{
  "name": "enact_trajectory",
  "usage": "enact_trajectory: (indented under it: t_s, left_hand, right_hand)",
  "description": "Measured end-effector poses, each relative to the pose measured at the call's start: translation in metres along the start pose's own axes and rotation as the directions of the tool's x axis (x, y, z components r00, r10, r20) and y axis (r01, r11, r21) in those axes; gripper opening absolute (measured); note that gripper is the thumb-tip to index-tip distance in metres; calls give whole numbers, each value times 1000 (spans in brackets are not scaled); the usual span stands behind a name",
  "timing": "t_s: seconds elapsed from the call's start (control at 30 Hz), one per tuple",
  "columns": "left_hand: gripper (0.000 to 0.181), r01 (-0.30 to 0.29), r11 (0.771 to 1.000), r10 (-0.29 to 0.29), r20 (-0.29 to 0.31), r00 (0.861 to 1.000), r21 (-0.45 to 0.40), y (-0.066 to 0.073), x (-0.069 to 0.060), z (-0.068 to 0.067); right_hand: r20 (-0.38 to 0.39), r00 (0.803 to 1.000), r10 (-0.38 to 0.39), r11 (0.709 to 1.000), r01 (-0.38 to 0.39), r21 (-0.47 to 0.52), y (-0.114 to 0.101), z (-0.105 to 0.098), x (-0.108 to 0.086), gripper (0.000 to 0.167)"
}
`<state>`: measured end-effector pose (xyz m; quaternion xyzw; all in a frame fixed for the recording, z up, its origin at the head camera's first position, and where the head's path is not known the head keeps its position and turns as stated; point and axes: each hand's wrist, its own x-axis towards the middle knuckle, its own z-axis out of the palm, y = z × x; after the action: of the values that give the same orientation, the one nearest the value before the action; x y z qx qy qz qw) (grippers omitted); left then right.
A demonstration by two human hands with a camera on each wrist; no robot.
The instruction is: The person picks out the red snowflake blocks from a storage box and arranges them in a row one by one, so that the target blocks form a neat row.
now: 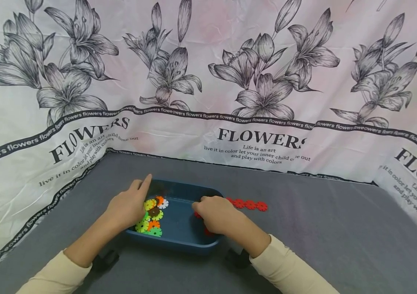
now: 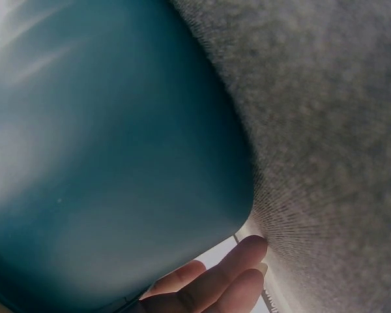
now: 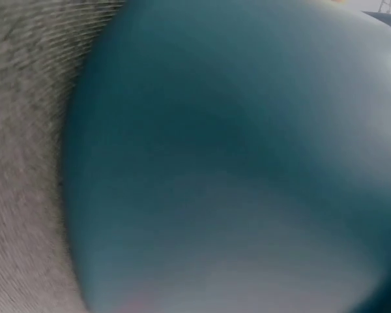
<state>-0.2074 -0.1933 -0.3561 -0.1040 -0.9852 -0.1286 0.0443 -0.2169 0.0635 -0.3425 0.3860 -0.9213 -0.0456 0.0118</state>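
Observation:
A blue plastic basin [image 1: 179, 241] stands on the grey cloth. My left hand [image 1: 127, 206] holds its left end, index finger stretched along the rim; in the left wrist view several fingers [image 2: 228, 277] show past the basin's outer wall. My right hand [image 1: 216, 214] reaches over the right end, fingers curled down inside; a red notched plastic disc [image 1: 197, 214] shows at its fingertips, mostly hidden. More red lies under that hand. In the basin's left part lie notched discs [image 1: 153, 222] in yellow, green, orange, white and brown. The right wrist view shows only the basin's outer wall [image 3: 215, 163] and cloth.
To the right of the basin a row of red notched discs [image 1: 250, 205] lies on the grey cloth [image 1: 322, 228]. Behind and at the sides hangs a white flower-printed curtain [image 1: 179, 134]. Two dark objects [image 1: 105, 261] sit beneath the forearms.

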Motion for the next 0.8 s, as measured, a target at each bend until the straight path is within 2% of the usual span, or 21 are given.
enact_trajectory:
  t_s: [0.17, 0.33, 0.5, 0.8]
  left_hand:
    - [82, 3, 1000, -3, 4, 1000, 6, 1, 0, 0]
    - [81, -1, 1000, 1, 0, 1000, 14, 0, 0, 0]
    - [81, -1, 1000, 1, 0, 1000, 10, -1, 0, 0]
    - [82, -10, 1000, 10, -8, 1000, -7, -1, 0, 0]
  right_hand:
    - [-11, 1000, -17, 997, 18, 81, 6, -5, -1, 22]
    - [-106, 994, -34, 992, 47, 116, 13, -9, -3, 20]
    - [-151, 987, -47, 986, 69, 150, 16, -10, -1, 18]
    - [-223, 973, -54, 956, 115, 271, 23, -9, -1, 22]
